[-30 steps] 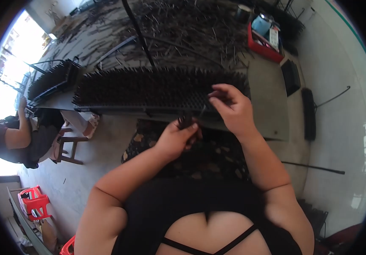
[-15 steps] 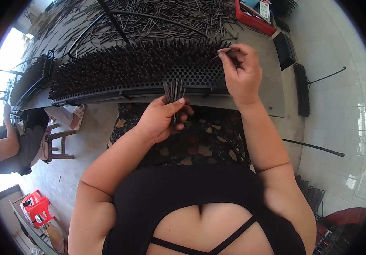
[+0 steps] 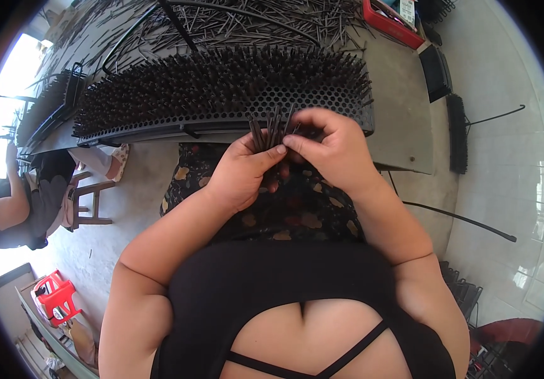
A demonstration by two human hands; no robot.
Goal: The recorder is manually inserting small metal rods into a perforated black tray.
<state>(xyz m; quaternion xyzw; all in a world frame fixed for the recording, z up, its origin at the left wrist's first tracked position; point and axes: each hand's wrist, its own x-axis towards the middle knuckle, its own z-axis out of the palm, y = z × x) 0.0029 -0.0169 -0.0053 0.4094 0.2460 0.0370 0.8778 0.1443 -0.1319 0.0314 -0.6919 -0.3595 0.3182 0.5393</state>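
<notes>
My left hand [image 3: 237, 170] is closed round a bundle of thin dark sticks [image 3: 261, 134] that point up and away from me. Against that bundle, my right hand [image 3: 332, 148] has its thumb and fingers pinched together at one stick [image 3: 291, 115]; its fingertips are partly hidden. Just beyond both hands lies a long black perforated rack [image 3: 212, 121], tilted toward me. Dark sticks [image 3: 177, 88] stand upright in most of its holes. Along the near edge and at the right end, bare holes [image 3: 322, 98] show.
Loose dark sticks [image 3: 246, 22] are strewn over the table [image 3: 398, 142] behind the rack. A red tray [image 3: 395, 25] with small items sits far right. Another filled rack [image 3: 47, 110] stands at the left, where a co-worker [image 3: 10, 211] sits. A wire handle [image 3: 186, 31] arches behind the rack.
My right hand has come back from the rack's right end to the bundle in my left hand. The left hand stays nearly in place, still holding the sticks.
</notes>
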